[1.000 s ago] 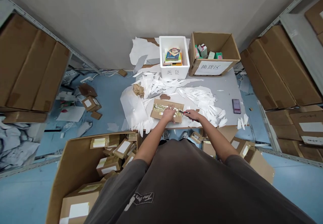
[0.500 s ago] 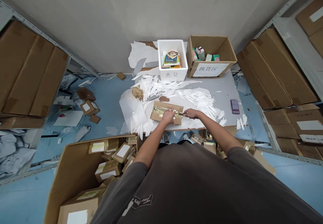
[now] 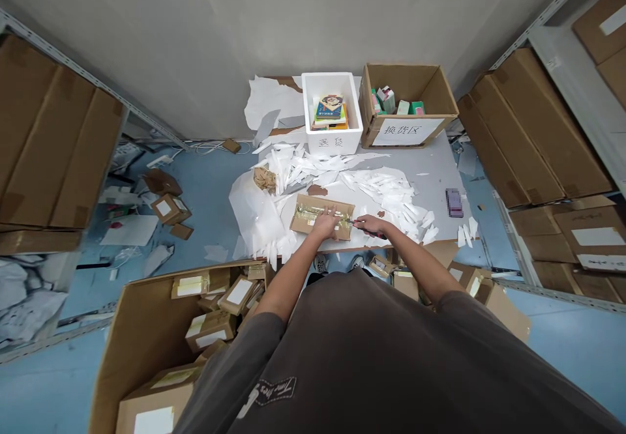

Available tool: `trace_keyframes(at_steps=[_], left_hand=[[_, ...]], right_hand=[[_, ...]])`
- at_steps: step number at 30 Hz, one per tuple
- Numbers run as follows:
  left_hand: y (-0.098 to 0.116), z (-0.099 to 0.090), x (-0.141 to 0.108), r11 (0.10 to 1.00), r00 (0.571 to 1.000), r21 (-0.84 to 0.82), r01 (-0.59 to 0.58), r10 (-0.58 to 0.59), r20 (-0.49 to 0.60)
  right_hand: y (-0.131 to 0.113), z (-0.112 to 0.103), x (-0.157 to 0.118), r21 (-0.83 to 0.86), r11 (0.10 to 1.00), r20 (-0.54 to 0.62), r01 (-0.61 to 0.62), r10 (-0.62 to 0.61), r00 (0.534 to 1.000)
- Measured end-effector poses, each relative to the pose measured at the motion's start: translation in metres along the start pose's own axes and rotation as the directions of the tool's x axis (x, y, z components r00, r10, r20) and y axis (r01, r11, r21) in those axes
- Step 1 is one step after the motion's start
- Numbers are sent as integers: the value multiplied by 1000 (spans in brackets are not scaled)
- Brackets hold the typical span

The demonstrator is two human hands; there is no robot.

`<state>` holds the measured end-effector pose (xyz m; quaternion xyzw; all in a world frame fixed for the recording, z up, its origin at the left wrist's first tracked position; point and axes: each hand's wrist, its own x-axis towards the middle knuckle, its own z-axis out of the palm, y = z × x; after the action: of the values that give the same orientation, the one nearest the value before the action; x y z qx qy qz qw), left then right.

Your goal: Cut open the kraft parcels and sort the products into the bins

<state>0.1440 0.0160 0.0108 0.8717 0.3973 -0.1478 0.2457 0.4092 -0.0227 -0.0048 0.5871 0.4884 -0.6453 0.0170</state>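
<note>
A flat brown cardboard box [image 3: 306,220] with shiny clear tape across its top lies near the front edge of the table. My left hand [image 3: 327,223] rests on top of it, fingers spread over the tape. In my right hand [image 3: 372,224] is a utility knife [image 3: 377,234] with a red and black handle. Its thin metal blade points left and meets the right end of the box. Whether the blade is inside the tape is too small to tell. Torn white paper strips [image 3: 379,189] lie just behind both hands.
A white foam box [image 3: 356,135] holding books and a carton [image 3: 450,113] of small packages stand at the table's back. A phone [image 3: 454,203] lies on the right. Below left, a large carton [image 3: 128,323] contains several parcels. Shelves with boxes [image 3: 49,141] flank both sides.
My right hand has turned a little, so more of the knife's handle shows behind it. My left hand stays on the box. The whole view has shifted slightly.
</note>
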Motion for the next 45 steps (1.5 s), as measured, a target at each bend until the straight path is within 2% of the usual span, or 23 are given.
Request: trace_keyframes(at_steps=[4,8,11,16,20,27,32,35,40,43,45], left_hand=[[-2,2,-3,1000,1000,6,-20,20,-18],[-5,5,-8,999,998,3,-50,50,-23],[-8,8,-12,997,996,-11,-80,80,-32],[-7,5,-13,996,996,6,-93,93,-17],[-6,2,-10,996,996,19,-87,87,9],[-5,3,-7,996,997,44,-76,77,-13],[-9,4,-5,995,997,49,-82,82,-1],[-12,5,-6,997,996,12,-78,79,-39],[-15,3,6,998,988,-38,46,-51,-144],[-20,3,20,997,988,-3,79,-79,-130],[-23,4,27,996,989,9,87,-85,-122]], right_hand=[[-6,4,-1,-39,999,32,-2,3,999],[-11,10,-6,-80,997,-52,-11,7,999],[-7,9,-12,-66,998,-17,-8,7,1000],[-2,9,-12,36,999,-180,0,6,984],[0,19,-10,71,997,-156,6,6,988],[17,41,-26,58,998,-104,-11,17,994],[10,59,-33,-12,1000,-140,21,-23,990],[18,67,-45,-27,1000,-132,12,-15,991],[42,89,-63,131,991,-313,1,41,949],[41,101,-64,155,988,-394,-24,85,915],[35,103,-63,99,993,-426,-60,97,900]])
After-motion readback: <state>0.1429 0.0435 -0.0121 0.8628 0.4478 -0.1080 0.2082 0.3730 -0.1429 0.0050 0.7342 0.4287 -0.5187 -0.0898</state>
